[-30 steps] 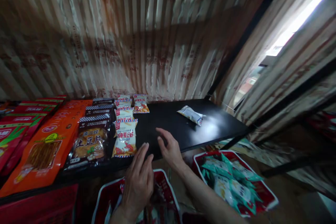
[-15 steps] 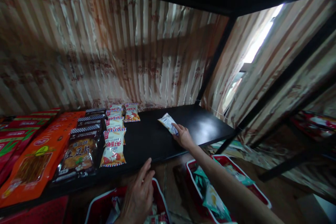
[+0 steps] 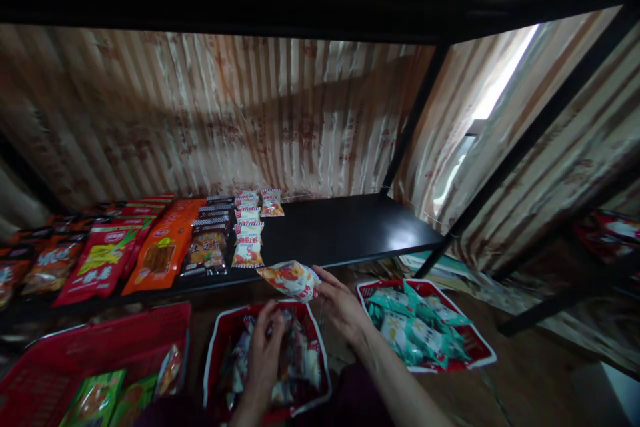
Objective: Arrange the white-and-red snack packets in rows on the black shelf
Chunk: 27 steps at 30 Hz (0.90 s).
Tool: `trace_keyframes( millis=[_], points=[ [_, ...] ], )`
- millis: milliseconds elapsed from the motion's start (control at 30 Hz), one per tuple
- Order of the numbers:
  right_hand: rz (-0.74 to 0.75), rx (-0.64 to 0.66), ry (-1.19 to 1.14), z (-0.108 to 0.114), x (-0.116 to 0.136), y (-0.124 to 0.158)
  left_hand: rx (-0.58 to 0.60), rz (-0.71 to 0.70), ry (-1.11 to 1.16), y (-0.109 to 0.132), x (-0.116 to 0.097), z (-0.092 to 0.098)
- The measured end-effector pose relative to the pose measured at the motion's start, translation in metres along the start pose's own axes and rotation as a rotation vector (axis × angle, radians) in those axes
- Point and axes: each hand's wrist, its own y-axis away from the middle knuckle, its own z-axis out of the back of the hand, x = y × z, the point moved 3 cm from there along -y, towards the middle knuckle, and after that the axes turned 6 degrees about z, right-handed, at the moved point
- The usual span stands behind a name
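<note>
Leftward, the snack packet (image 3: 291,279) juts from the right hand (image 3: 344,308) grip.

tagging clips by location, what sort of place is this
Probably a small shop or stockroom: a black shelf with snack packets laid in rows, red baskets of more on the floor, and the right hand holding one packet.

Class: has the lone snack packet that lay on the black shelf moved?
Yes. The snack packet has left the black shelf; the right hand holds it nearer the camera, past the shelf's front edge, above the red basket.
</note>
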Motion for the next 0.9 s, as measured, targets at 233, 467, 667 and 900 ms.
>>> trace_keyframes(
  millis=[233, 467, 667, 900],
  points=[
    [-0.175, 0.039, -0.106, -0.039, -0.011, 0.092, -0.049, -0.012, 0.334, 0.052, -0.06, 0.021],
    [-0.227, 0.076, -0.103, -0.051, -0.015, 0.135, -0.158, -0.013, 0.169, 0.081, -0.084, 0.034],
    [-0.227, 0.038, -0.115, -0.046, -0.014, 0.157, -0.127, 0.018, 0.133, 0.099, -0.072, 0.034],
    [-0.036, 0.092, 0.103, -0.042, 0.007, 0.166, -0.02, -0.029, 0.291, 0.114, -0.079, 0.047]
  ],
)
